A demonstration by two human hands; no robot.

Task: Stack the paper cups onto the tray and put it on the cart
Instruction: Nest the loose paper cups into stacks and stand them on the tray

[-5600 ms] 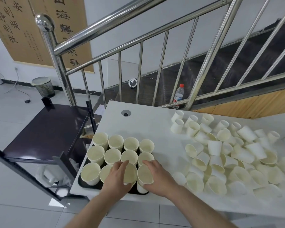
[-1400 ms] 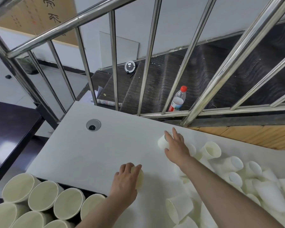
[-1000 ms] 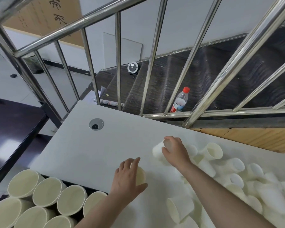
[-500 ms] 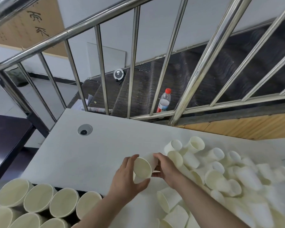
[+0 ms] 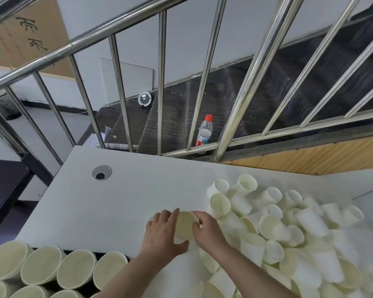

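My left hand [image 5: 163,235] and my right hand [image 5: 207,230] meet over the white table [image 5: 108,207], and both grip one cream paper cup [image 5: 184,225] whose mouth faces me. Part of a second cup rim [image 5: 148,222] peeks out behind my left hand's fingers. Upright cups [image 5: 75,268] stand in rows on a black tray [image 5: 128,259] at the bottom left, mostly hidden by them. A loose heap of cups [image 5: 289,229] covers the table to the right.
A steel stair railing [image 5: 241,82] rises just beyond the table's far edge. Behind it on the dark steps stand a plastic bottle [image 5: 204,131] and a small round device [image 5: 144,99]. A dark cart top [image 5: 2,186] lies at the left. A cable grommet [image 5: 101,172] sits in the table.
Each hand had a separate cup a second ago. They came together toward me, and now both hold the same cup near the table's middle; the view dropped slightly.
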